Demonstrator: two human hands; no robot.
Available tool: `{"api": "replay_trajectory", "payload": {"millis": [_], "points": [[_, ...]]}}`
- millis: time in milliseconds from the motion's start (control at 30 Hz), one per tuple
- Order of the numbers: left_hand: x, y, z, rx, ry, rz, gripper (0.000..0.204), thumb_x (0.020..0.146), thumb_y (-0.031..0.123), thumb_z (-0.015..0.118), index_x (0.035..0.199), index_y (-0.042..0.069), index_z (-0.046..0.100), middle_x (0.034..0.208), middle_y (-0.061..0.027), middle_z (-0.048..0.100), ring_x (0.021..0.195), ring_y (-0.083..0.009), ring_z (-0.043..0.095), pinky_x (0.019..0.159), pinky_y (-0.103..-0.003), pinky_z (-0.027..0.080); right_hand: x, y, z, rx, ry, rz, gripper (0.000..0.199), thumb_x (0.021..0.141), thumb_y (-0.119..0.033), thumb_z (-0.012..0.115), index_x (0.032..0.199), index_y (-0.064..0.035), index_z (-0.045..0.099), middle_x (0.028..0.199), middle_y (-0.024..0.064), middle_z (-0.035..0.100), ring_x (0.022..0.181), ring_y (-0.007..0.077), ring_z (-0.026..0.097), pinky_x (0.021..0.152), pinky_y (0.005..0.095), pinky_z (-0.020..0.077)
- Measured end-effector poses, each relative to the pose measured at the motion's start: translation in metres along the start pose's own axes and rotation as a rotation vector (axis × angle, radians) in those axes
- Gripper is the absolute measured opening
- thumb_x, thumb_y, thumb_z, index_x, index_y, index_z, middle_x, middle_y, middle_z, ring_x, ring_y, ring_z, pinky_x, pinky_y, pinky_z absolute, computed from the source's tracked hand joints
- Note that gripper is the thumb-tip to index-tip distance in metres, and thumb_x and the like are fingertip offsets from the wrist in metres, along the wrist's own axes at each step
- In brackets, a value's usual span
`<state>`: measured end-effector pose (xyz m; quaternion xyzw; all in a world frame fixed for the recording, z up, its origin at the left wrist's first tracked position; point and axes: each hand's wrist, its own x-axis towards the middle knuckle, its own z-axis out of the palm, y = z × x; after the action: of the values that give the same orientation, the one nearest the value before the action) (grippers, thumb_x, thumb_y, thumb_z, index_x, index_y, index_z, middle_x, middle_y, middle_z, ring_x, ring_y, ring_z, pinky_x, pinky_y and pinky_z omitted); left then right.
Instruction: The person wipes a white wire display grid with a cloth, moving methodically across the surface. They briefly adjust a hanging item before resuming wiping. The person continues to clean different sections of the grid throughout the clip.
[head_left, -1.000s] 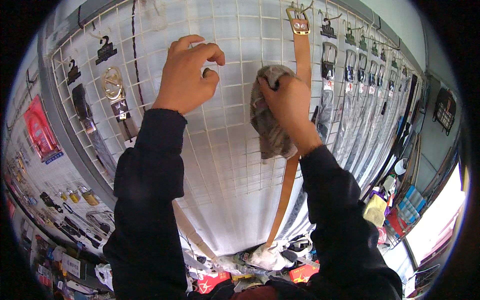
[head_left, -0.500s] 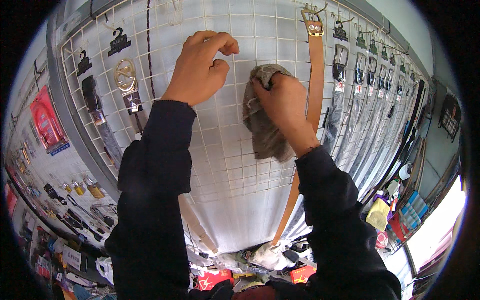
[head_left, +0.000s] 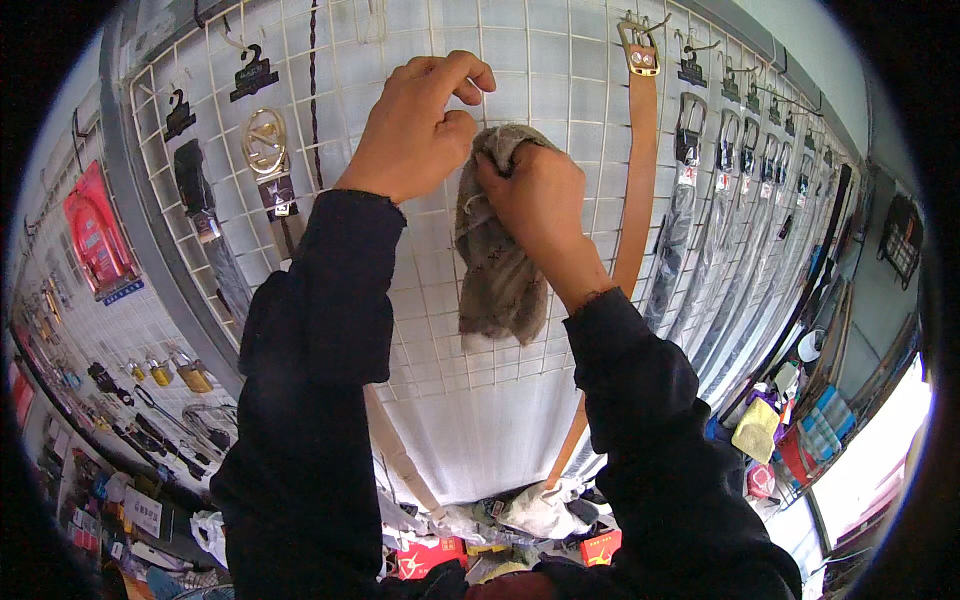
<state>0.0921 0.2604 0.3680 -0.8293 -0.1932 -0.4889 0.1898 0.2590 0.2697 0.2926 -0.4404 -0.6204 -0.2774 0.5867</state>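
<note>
My right hand [head_left: 540, 200] grips a crumpled grey-brown cloth [head_left: 500, 285] against the white wire grid [head_left: 430, 290]. The cloth's lower part hangs loose below my fingers. Up and to the left, my left hand [head_left: 415, 130] is closed, its index finger and thumb curled at the grid's wires; its other fingertips are partly hidden. Just right of my right hand, a tan leather belt [head_left: 637, 150] with a gold buckle hangs from a hook.
Several belts in clear sleeves [head_left: 680, 210] hang along the right. On the left hang a round gold buckle [head_left: 264, 141], a red package [head_left: 100, 235] and padlocks [head_left: 190, 372]. Red boxes [head_left: 430, 556] and a white bag [head_left: 545, 512] lie below. A grey post [head_left: 165, 230] edges the grid.
My right hand has moved the cloth left and slightly down across the grid, closer to my left hand. The left hand keeps its place on the grid while the view shifts slightly.
</note>
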Motion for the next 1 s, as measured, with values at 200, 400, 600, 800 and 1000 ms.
{"api": "replay_trajectory", "payload": {"millis": [200, 400, 600, 800, 1000], "points": [[-0.001, 0.001, 0.002, 0.011, 0.016, -0.016, 0.044, 0.079, -0.004, 0.052, 0.118, 0.013, 0.062, 0.108, -0.0046, 0.067, 0.119, -0.0249, 0.058, 0.098, -0.04, 0.048, -0.052, 0.017, -0.01, 0.034, -0.04, 0.037, 0.044, 0.083, -0.035, 0.084, 0.065, 0.0013, 0.068, 0.06, 0.0231, 0.061, 0.056, 0.0437, 0.06, 0.053, 0.0471, 0.0495], [0.0, 0.002, 0.004, 0.084, 0.032, 0.059, 0.042, 0.077, -0.004, 0.054, 0.115, 0.012, 0.064, 0.109, -0.0049, 0.068, 0.117, -0.0256, 0.06, 0.107, -0.042, 0.044, -0.039, 0.019, -0.011, 0.193, -0.082, 0.254, 0.033, 0.085, -0.027, 0.083, 0.085, 0.0046, 0.076, 0.074, 0.0248, 0.07, 0.067, 0.0392, 0.071, 0.061, 0.044, 0.0536], [0.0, -0.003, 0.008, 0.111, 0.068, 0.093, 0.042, 0.077, -0.006, 0.054, 0.114, 0.01, 0.065, 0.108, -0.0052, 0.069, 0.111, -0.0233, 0.064, 0.106, -0.04, 0.046, -0.032, 0.0, 0.002, 0.051, -0.105, 0.149, 0.039, 0.083, -0.036, 0.08, 0.069, -0.0002, 0.071, 0.073, 0.0225, 0.068, 0.069, 0.0421, 0.068, 0.065, 0.0492, 0.0553], [0.002, -0.003, 0.008, 0.148, 0.032, 0.094, 0.042, 0.075, -0.009, 0.054, 0.112, 0.008, 0.066, 0.112, -0.0051, 0.067, 0.108, -0.0213, 0.067, 0.103, -0.037, 0.049, -0.05, 0.011, -0.019, -0.008, -0.19, 0.05, 0.037, 0.083, -0.033, 0.079, 0.066, -0.0025, 0.068, 0.07, 0.0207, 0.067, 0.066, 0.0412, 0.067, 0.061, 0.0487, 0.0538], [-0.001, 0.003, 0.007, 0.13, 0.045, 0.07, 0.041, 0.075, -0.007, 0.055, 0.11, 0.011, 0.067, 0.11, -0.0031, 0.068, 0.113, -0.0215, 0.064, 0.106, -0.038, 0.046, -0.066, 0.036, -0.04, 0.275, -0.022, 0.354, 0.038, 0.085, -0.033, 0.084, 0.077, 0.0033, 0.075, 0.074, 0.0221, 0.071, 0.065, 0.0361, 0.071, 0.063, 0.0422, 0.0561]]}}
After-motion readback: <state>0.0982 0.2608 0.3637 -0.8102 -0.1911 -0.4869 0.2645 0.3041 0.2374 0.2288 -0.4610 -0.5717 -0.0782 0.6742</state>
